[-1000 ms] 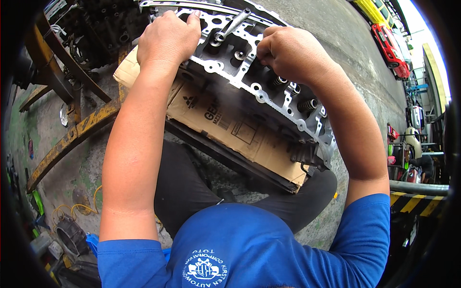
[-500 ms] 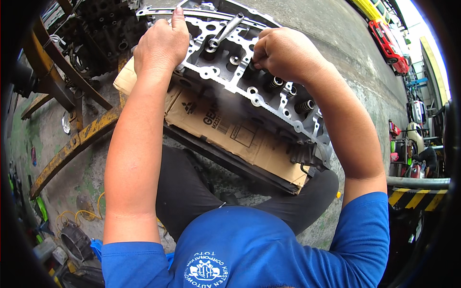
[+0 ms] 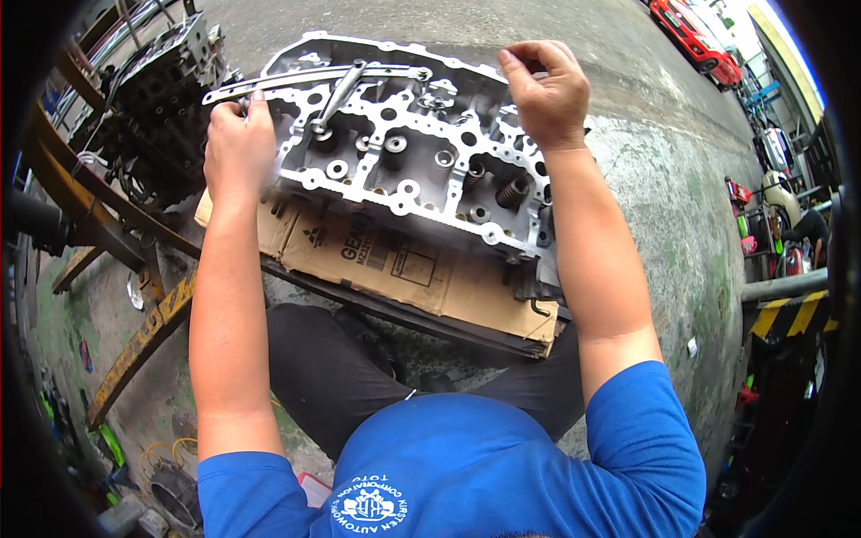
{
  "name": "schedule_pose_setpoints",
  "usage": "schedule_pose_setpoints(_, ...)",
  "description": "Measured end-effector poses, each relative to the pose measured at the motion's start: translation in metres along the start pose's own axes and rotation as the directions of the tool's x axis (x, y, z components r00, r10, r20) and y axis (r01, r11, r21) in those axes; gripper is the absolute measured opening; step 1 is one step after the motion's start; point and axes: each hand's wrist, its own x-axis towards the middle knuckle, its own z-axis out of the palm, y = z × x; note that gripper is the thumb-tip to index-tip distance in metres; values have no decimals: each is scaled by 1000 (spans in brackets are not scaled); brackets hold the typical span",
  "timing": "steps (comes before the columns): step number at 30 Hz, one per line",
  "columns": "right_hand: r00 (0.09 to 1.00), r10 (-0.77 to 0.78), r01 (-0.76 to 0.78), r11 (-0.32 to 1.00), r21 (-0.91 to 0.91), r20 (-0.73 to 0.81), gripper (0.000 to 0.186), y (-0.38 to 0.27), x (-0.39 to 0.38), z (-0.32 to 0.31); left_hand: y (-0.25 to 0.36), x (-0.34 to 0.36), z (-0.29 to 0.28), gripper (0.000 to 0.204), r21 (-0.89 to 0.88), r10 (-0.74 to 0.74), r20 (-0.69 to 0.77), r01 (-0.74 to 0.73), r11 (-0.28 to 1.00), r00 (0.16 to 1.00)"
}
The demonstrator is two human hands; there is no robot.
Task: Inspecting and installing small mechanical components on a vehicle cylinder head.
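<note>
A pale metal cylinder head (image 3: 404,197) with open bays, valve springs (image 3: 513,190) and washers rests over flattened cardboard (image 3: 484,305). A long flat bar with holes (image 3: 377,73) lies across its back left, crossed by a short metal lever tool (image 3: 343,90). My left hand (image 3: 235,143) is closed at the head's left end, thumb up against the bar's end; what the fingers grip is hidden. My right hand (image 3: 547,90) is raised at the back right edge, fingers curled and thumb extended; I cannot make out anything held in it.
A dark engine block (image 3: 152,108) stands at left beside a rusty yellow stand (image 3: 143,341). At right are a red car (image 3: 695,45), a striped barrier (image 3: 785,314), assorted gear and a crouched person in dark clothes (image 3: 807,229). My bent legs are under the cardboard.
My right hand has come up out of the bays to the back right edge. My left hand sits lower and further left. The cylinder head appears shifted and more level in view.
</note>
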Motion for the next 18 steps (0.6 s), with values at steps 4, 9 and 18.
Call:
schedule_pose_setpoints(4, 998, 3, 3, 995, -96, 62, 9, 9, -7, 12, -31, 27, 6, 66, -43, 187, -115, -193, 980, 976)
schedule_pose_setpoints(9, 989, 17, -3, 995, -97, 149, 7, 0, -12, 14, -13, 65, -23, 48, 109, 692, 134, -705, 701, 709)
schedule_pose_setpoints(18, 924, -182, 180, 983, 38, 337, 15, -26, -20, 22, 28, 66, -71, 34, 246, 414, 678, -718, 652, 608)
